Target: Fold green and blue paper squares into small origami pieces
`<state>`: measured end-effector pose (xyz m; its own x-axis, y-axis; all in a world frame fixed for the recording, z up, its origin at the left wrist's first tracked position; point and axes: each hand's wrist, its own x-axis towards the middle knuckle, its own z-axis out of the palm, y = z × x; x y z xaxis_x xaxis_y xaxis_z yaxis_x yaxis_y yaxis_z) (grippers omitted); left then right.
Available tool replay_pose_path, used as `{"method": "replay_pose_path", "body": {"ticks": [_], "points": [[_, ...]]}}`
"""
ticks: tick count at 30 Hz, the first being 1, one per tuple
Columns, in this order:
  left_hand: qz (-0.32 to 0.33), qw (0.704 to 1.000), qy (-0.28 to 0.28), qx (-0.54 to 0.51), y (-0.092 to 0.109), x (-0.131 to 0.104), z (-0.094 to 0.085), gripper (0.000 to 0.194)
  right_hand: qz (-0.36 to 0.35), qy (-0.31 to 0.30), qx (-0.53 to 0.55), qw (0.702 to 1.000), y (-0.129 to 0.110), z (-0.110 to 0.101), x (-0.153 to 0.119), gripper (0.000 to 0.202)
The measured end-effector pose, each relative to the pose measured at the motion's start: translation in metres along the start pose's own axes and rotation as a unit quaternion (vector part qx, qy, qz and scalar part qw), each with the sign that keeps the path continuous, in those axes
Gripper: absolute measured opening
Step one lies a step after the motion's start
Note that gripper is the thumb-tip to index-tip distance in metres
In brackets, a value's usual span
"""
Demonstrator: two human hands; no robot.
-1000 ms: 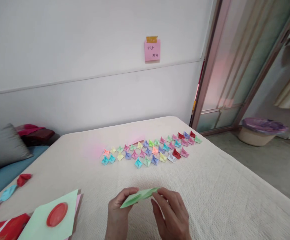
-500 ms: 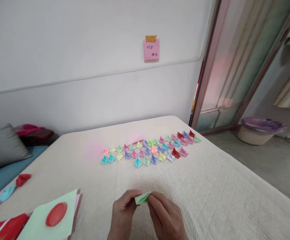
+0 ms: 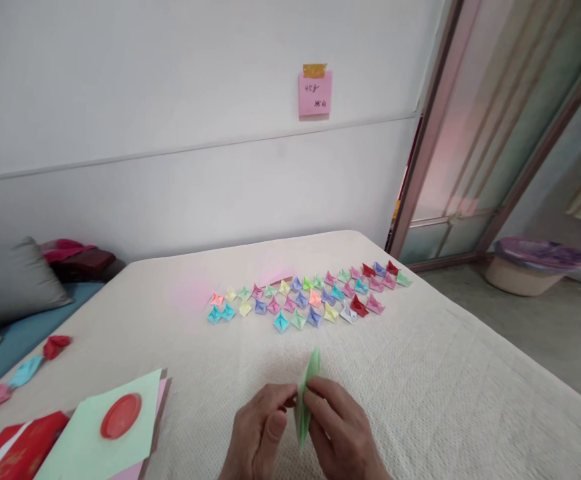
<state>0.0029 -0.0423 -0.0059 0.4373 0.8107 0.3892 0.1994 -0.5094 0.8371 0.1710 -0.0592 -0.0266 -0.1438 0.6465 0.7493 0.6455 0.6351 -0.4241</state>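
A: Both hands low, near edge of the surface (image 3: 470, 400). Left hand (image 3: 260, 437) and right hand (image 3: 343, 437) meet on a folded green paper (image 3: 306, 393), held upright, one point up, narrow edge to the camera.

B: Grip?

A: Each hand pinched shut on the paper at mid-height, thumbs and forefingers touching it from either side. Paper is off the cloth, not resting on it.

B: What else?

A: Rows of small folded paper pieces (image 3: 310, 300) in many colours farther out, well apart from the hands. Stack of paper sheets (image 3: 90, 447) at the left with a red lid (image 3: 121, 416) on it, a red packet (image 3: 20, 453) beside that.

B: Advice for the fold?

A: My judgement: keep the pinch close to the crease, layers lined up edge to edge, press evenly from the middle outward. Thin paper looks likely to skew if one hand pulls harder.
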Motion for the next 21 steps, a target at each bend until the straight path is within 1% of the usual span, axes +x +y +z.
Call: {"method": "replay_pose_path", "body": {"ticks": [2, 4, 6, 8, 10, 13, 16, 18, 20, 21], "points": [[-0.021, 1.0, 0.006, -0.001, 0.0, -0.001, -0.002, 0.031, -0.008, -0.014, -0.007, 1.0, -0.001, 0.0, 0.001, 0.023], [-0.02, 0.999, 0.009, 0.026, -0.002, -0.001, -0.003, 0.037, -0.008, -0.03, -0.013, 0.999, -0.001, 0.0, 0.002, 0.022], [0.003, 0.998, -0.012, 0.068, -0.003, -0.001, -0.004, 0.041, -0.012, -0.05, -0.014, 0.999, -0.002, 0.001, 0.002, 0.023], [0.018, 0.992, -0.046, 0.112, -0.003, 0.001, -0.005, 0.043, -0.02, -0.078, -0.016, 0.997, -0.002, 0.002, 0.0, 0.024], [0.01, 0.987, -0.074, 0.146, -0.001, 0.002, -0.005, 0.045, -0.03, -0.105, -0.019, 0.994, -0.002, 0.004, -0.001, 0.024], [-0.012, 0.982, -0.104, 0.157, -0.002, 0.001, -0.004, 0.047, -0.042, -0.133, -0.023, 0.99, -0.003, 0.006, -0.003, 0.024], [-0.034, 0.978, -0.113, 0.172, -0.007, -0.001, -0.005, 0.041, -0.039, -0.151, -0.008, 0.988, -0.002, 0.008, -0.004, 0.024], [-0.054, 0.973, -0.106, 0.197, -0.01, -0.001, -0.008, 0.034, -0.028, -0.153, 0.009, 0.988, 0.0, 0.007, -0.004, 0.025], [-0.072, 0.972, -0.097, 0.203, -0.01, 0.002, -0.013, 0.03, -0.014, -0.142, 0.022, 0.99, 0.002, 0.005, -0.003, 0.028], [-0.078, 0.974, -0.094, 0.189, -0.009, 0.004, -0.016, 0.029, -0.005, -0.135, 0.034, 0.99, 0.003, 0.003, -0.003, 0.031]]}}
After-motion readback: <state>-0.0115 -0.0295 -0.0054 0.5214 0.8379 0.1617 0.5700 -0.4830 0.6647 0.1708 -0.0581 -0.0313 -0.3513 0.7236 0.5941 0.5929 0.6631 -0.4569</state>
